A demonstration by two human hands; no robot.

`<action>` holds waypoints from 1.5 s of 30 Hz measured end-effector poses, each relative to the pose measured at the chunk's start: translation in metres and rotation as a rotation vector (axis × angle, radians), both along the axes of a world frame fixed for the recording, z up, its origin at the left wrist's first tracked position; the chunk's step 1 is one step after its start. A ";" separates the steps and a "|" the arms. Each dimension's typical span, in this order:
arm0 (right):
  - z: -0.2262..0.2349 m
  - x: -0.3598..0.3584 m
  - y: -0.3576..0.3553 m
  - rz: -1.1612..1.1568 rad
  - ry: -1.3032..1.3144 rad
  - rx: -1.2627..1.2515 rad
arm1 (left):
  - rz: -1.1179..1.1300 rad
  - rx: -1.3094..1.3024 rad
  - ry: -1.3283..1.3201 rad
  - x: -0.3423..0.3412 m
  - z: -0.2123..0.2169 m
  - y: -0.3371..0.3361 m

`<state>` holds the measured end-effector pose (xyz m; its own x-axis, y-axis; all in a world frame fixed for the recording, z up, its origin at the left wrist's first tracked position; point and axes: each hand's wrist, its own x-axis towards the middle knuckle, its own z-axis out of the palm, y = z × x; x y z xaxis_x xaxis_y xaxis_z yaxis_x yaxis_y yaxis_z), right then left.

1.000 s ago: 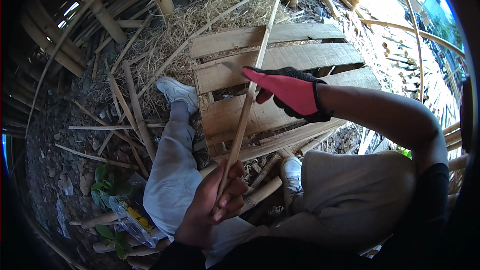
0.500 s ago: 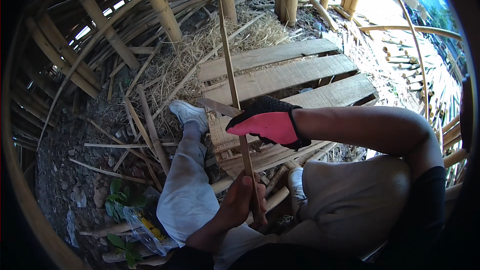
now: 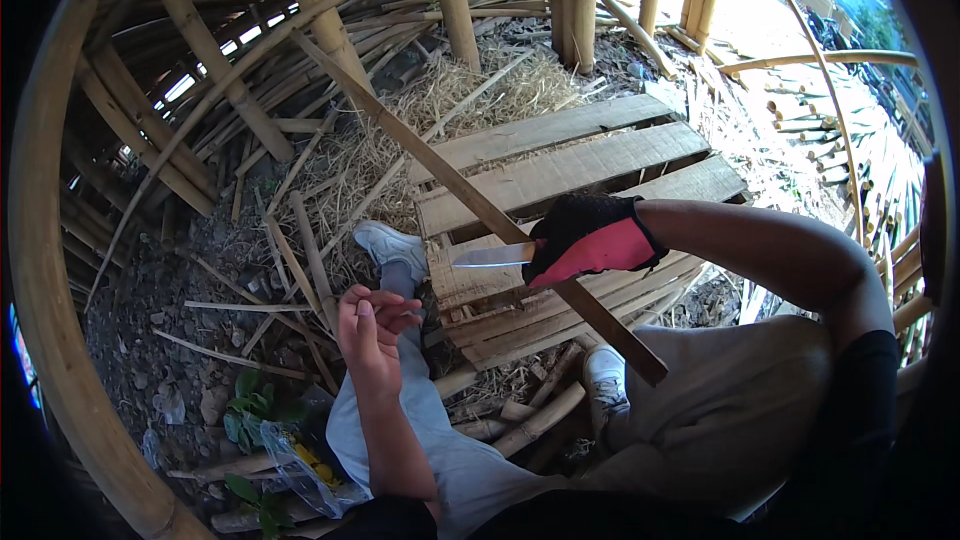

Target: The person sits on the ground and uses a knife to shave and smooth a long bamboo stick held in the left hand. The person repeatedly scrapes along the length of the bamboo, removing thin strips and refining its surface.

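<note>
Now that the left hand (image 3: pixel 372 345) has let go of the strip (image 3: pixel 465 190), the right hand (image 3: pixel 598 240) has it alone. Half a second ago the bare fingers were wrapped round the lower end; now they're empty, half curled and loosely apart, thumb up close to the index (can't tell if they touch). For the work I'd read that as a pause in the blade work: the second support is gone and one hand is carrying both pieces.

The gloved fingers are closed round the handle of the knife (image 3: pixel 495 256), blade poking out past them toward the bare fingers, well short of touching. The strip runs behind that same fist, so how exactly it's pinched in there is hidden, sorry.

It has swung over too. It stood close to upright before, and now it slants: near end below and right of the gloved fingers, by the right leg (image 3: pixel 720 385), far end way up and left, beyond the bare fingertips.

Looks-wise it's long, flat, brown and pretty straight, with a squared-off near end. Can't make out any cut marks.

Beyond the gloved fingers there's the slatted pallet (image 3: pixel 570 165), then a heap of pale shavings (image 3: pixel 450 90), and bamboo posts (image 3: pixel 455 15) farther back.
</note>
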<state>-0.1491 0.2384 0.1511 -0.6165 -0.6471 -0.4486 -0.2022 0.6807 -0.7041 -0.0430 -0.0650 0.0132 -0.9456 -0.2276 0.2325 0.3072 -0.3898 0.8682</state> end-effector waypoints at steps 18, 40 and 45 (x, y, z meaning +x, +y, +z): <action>0.001 -0.043 0.048 0.585 0.826 0.335 | -0.440 0.685 0.597 -0.004 -0.013 0.027; -0.045 0.006 -0.029 0.299 0.972 0.207 | -0.047 -0.009 0.717 0.011 -0.003 0.055; -0.052 -0.028 -0.025 0.150 0.880 0.386 | -0.028 0.006 0.690 0.011 -0.006 0.057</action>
<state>-0.1769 0.2130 0.0987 -0.7562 -0.6511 -0.0647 -0.6528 0.7575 0.0065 -0.0324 -0.0083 0.0073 -0.5874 -0.2086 0.7819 0.7785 -0.4095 0.4756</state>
